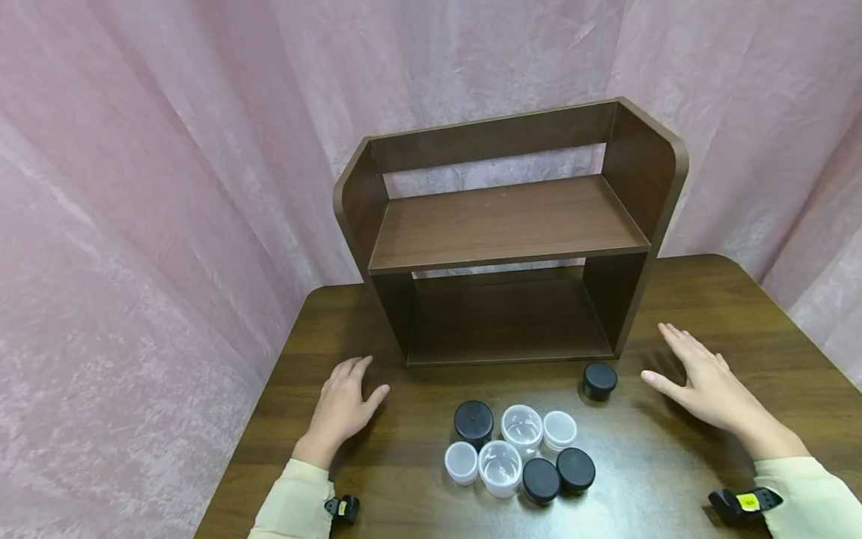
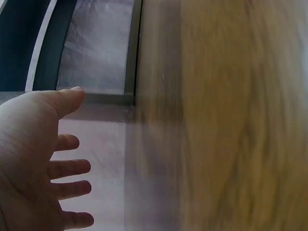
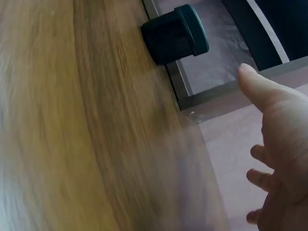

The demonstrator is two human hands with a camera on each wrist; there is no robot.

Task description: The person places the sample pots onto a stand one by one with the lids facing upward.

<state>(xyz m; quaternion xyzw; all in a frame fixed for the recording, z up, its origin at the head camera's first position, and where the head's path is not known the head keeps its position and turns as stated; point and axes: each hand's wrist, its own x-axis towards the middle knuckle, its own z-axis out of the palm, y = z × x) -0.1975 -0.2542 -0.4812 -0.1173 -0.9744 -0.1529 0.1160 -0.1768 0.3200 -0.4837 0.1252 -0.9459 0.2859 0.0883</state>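
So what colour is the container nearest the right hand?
The container is black, clearest in the head view.

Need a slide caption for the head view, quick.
Empty left hand and right hand either side of four black containers and four translucent containers, before a brown shelf on a wood-grained table.

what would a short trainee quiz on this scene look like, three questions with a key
1. How many black-topped containers stand on the table?
2. True or false: the left grip is holding nothing.
3. Which kind of container is closest to the right grip?
A) a clear one
B) a whitish one
C) a black-topped one

Key
1. Four.
2. True.
3. C, the lone container by the front of the shelf unit.
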